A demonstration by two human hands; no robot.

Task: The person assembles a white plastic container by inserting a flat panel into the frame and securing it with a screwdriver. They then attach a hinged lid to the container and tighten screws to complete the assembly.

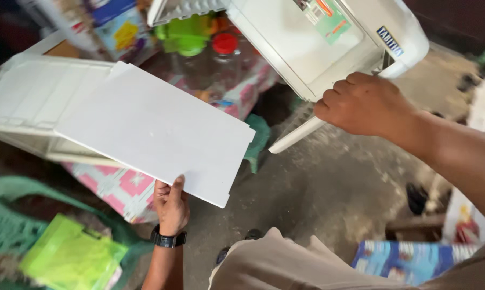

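Head view. The left hand (171, 207), at lower centre of the frame, pinches the near edge of a flat white panel (154, 129), thumb on top and fingers beneath; the panel spans the centre left, tilted, above a patterned pink cloth (119, 188). It appears thin, rigid and light, probably smooth plastic, so a one-edge pinch may let it sag or slip; a hold nearer mid-edge or with two hands would likely steady it. The right hand (366, 104), at upper right, is curled closed over the rim of a white plastic cabinet (328, 37). A white slatted tray (33, 102) lies at upper left, partly beneath the panel.
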